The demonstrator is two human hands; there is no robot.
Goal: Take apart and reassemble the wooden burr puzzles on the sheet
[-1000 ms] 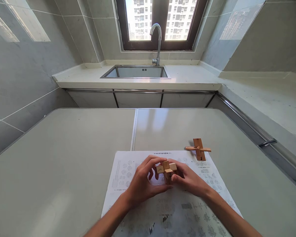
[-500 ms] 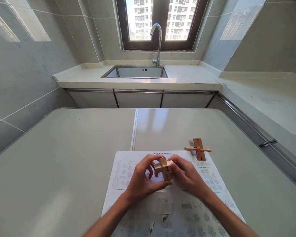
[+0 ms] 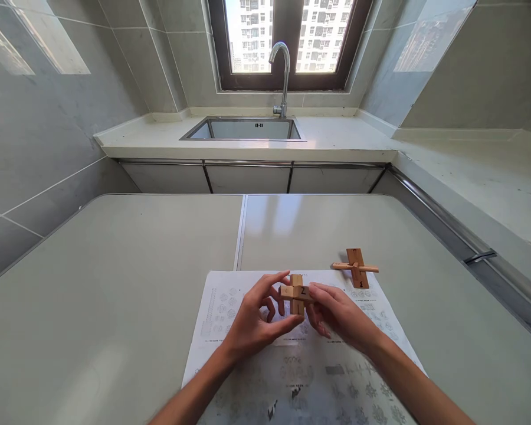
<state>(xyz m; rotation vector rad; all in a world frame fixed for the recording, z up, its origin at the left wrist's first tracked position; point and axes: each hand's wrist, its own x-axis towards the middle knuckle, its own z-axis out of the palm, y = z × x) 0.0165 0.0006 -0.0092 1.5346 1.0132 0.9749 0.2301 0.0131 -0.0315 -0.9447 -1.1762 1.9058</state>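
A small wooden cross-shaped puzzle point(image 3: 297, 293), made of interlocked blocks with a letter printed on one face, is held above a printed instruction sheet point(image 3: 248, 307). My left hand point(image 3: 254, 321) pinches its left side, thumb under and forefinger over it. Closed on the puzzle's right end are the fingers of my right hand point(image 3: 340, 316). A second wooden cross puzzle point(image 3: 356, 267) lies on the table just past the sheet's far right corner, untouched.
The sheet lies on a pale table point(image 3: 115, 283) with a seam down its middle. Beyond it runs a counter with a steel sink point(image 3: 243, 128) and a tap point(image 3: 283, 71) under a window. A second counter point(image 3: 478, 177) runs along the right.
Both hands have lifted the wooden puzzle a little and turned it, so its printed face now points at me. The other puzzle has stayed where it was.
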